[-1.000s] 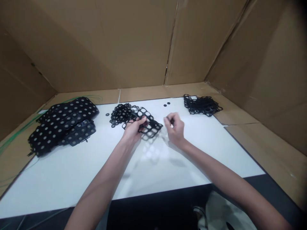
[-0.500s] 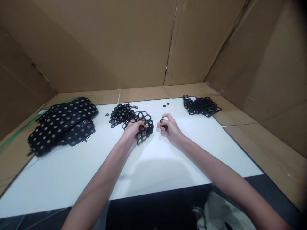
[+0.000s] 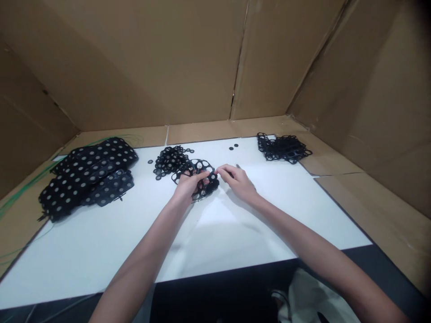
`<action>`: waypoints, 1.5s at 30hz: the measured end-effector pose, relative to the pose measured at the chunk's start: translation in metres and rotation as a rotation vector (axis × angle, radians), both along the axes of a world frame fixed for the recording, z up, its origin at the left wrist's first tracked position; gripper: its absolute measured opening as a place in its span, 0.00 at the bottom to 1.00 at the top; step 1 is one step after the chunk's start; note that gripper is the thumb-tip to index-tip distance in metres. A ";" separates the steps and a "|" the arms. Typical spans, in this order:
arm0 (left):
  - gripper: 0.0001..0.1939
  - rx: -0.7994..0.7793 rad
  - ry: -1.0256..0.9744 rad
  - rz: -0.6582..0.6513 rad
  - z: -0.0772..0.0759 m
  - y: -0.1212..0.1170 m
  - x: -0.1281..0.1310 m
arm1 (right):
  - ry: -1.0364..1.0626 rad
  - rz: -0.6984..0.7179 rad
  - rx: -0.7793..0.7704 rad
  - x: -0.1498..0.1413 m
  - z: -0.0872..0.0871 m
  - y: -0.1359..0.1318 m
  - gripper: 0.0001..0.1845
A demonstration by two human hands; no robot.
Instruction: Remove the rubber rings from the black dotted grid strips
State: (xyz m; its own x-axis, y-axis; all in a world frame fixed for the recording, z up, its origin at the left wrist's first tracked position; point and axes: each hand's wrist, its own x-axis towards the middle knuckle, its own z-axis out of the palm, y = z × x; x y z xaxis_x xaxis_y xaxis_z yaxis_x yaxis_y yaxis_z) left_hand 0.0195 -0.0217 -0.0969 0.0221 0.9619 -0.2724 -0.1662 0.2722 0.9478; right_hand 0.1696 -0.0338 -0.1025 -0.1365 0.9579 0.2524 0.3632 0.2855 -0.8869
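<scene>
My left hand is closed on a floppy black sheet full of round holes, its thumb lying over the top. The sheet bends over the fingers just above the white table. At its right edge, my right hand is closed in a pinch, fingertips at or very near the sheet. A small dark tip sticks up behind the right hand; the rest of that object is hidden. Left of the sheet, and close to it, lies a heap of small black rings or discs.
Black sheets with pale round spots lie stacked at the left. At the back right is a pile of black holed sheets. Two loose black discs lie at the back middle. Cardboard walls surround the white tabletop.
My right hand has moved slightly left to the sheet's edge, and its fingers have closed into a pinch. The sheet has shifted and folded a little in my left hand.
</scene>
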 end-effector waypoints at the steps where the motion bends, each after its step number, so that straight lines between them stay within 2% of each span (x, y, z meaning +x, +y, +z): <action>1: 0.10 -0.003 -0.008 0.002 -0.001 0.000 0.000 | -0.076 0.014 0.068 0.001 0.001 -0.001 0.14; 8: 0.09 0.011 -0.070 0.037 -0.003 0.000 0.001 | -0.587 0.097 0.549 0.009 -0.011 0.003 0.11; 13: 0.08 0.017 0.012 -0.003 0.002 -0.003 0.003 | -0.851 0.027 0.809 0.013 -0.016 0.008 0.10; 18: 0.07 0.028 0.096 0.048 -0.004 -0.002 0.004 | -0.914 0.069 0.949 0.011 -0.016 0.008 0.11; 22: 0.06 0.141 0.154 0.051 -0.014 0.001 0.004 | -0.914 0.084 0.959 0.008 -0.013 0.008 0.11; 26: 0.08 0.196 0.123 0.121 -0.011 0.007 0.003 | -0.791 0.037 0.971 0.007 -0.012 0.004 0.10; 29: 0.08 0.171 0.066 0.193 -0.008 0.011 -0.001 | -0.510 -0.020 0.799 0.005 -0.010 -0.001 0.05; 31: 0.08 0.182 0.027 0.274 -0.008 0.014 -0.003 | -0.185 -0.162 0.577 0.005 -0.006 -0.003 0.04; 33: 0.08 0.196 -0.009 0.382 -0.010 0.016 -0.005 | 0.193 -0.315 0.311 0.006 -0.001 -0.002 0.07; 34: 0.08 0.174 -0.026 0.409 -0.011 0.017 -0.005 | 0.364 -0.346 0.165 0.008 0.000 0.000 0.08; 36: 0.08 0.096 -0.042 0.399 -0.012 0.018 -0.005 | 0.642 -0.288 -0.125 0.010 0.002 0.004 0.10; 38: 0.10 0.017 -0.052 0.361 -0.010 0.017 -0.004 | 0.819 -0.177 -0.366 0.010 0.000 0.008 0.10; 42: 0.14 0.009 -0.048 0.210 -0.004 0.014 -0.007 | 0.949 -0.052 -0.602 0.004 -0.010 0.011 0.05; 45: 0.14 0.041 0.037 0.133 -0.002 0.013 -0.010 | 1.024 0.032 -0.756 0.001 -0.014 0.010 0.06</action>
State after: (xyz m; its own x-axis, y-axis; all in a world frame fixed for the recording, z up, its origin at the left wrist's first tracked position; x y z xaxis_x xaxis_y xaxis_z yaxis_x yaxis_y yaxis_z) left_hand 0.0100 -0.0087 -0.0988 -0.1159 0.9660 -0.2312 -0.1632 0.2111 0.9637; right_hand 0.1702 -0.0238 -0.1164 -0.2291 0.9086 -0.3493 -0.5789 -0.4157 -0.7015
